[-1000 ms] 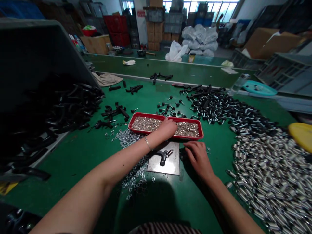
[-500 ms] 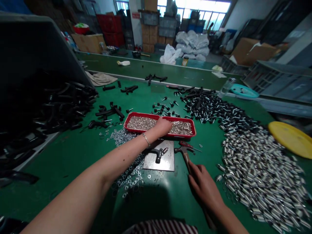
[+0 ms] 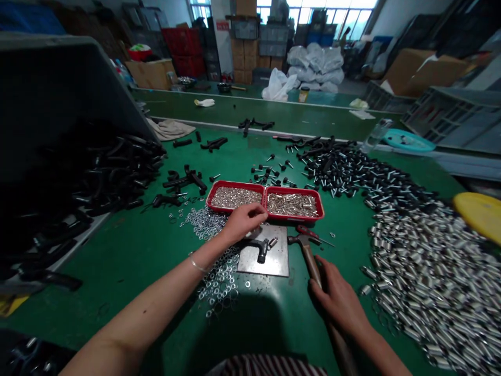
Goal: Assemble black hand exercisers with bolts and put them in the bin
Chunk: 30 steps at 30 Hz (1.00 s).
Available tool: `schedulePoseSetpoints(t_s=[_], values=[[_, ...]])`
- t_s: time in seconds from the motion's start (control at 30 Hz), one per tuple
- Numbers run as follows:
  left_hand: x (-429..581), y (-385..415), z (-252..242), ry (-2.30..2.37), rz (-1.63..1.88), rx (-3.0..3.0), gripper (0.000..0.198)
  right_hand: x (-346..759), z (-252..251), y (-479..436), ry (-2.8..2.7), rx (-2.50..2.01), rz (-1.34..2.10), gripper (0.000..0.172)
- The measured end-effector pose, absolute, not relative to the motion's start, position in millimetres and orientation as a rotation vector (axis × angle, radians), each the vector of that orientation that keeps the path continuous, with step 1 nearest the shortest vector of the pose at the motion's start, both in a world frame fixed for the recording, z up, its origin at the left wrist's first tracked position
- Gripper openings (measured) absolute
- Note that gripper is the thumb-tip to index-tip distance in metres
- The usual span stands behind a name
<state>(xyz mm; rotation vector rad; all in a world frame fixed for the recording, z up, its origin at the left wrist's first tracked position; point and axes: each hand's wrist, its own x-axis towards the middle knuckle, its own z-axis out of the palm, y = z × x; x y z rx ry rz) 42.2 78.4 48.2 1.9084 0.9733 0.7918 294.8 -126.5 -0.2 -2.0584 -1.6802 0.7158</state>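
Observation:
My left hand [image 3: 246,220] hovers at the front edge of a two-part red tray [image 3: 264,201], thumb and fingers pinched. Anything between the fingertips is too small to make out. The tray carries small shiny metal pieces on the left and small pins on the right. Beneath the hand lies a metal plate [image 3: 256,267], bearing a black T-shaped handle [image 3: 261,249] and a silver cylinder [image 3: 273,243] touching or close beside it. My right hand [image 3: 341,295] is closed round the wooden handle of a claw hammer [image 3: 311,261], whose head rests by the plate's right edge.
Washers and nuts [image 3: 219,284] spread left of the plate. A red-handled screwdriver [image 3: 309,232] lies behind the hammer head. Silver cylinders [image 3: 434,277] and black-headed bolts [image 3: 344,169] are heaped right. A large tilted bin [image 3: 94,68] of black handles stands left.
My left hand has come out of the tray's right compartment, back and to the left, fingers pinched. My right hand stays on the hammer. The view has shifted slightly.

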Motion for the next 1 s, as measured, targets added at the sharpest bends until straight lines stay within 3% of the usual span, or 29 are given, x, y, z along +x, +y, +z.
schedulePoseSetpoints(t_s=[0.2, 0.5, 0.67, 0.77, 0.8, 0.9, 1.0], values=[[17.5, 43.7, 31.9, 1.04, 0.606, 2.236, 0.02, 299.0, 13.4, -107.2, -1.238, -1.809, 1.389, 0.042], [33.9, 38.0, 18.6, 1.108, 0.44, 2.516, 0.022, 292.4, 29.7, -119.4, -1.433, -1.763, 1.038, 0.036], [34.9, 36.9, 26.6, 0.912, 0.324, 2.839, 0.027, 291.0, 37.8, -120.1, -1.506, -1.737, 1.147, 0.046], [31.7, 32.2, 32.8, 0.852, 0.275, 2.861, 0.026, 288.8, 44.8, -115.5, -1.736, -1.719, 1.0, 0.051], [29.1, 29.4, 33.7, 0.895, 0.297, 2.815, 0.031, 286.5, 47.8, -114.5, -1.787, -1.695, 0.943, 0.053], [18.4, 19.9, 30.6, 0.996, 0.363, 2.631, 0.082, 275.7, 56.5, -111.6, -1.843, -1.65, 0.82, 0.056], [10.6, 14.9, 23.0, 0.973, 0.335, 2.525, 0.094, 266.5, 56.8, -105.6, -1.883, -1.64, 0.791, 0.053]])
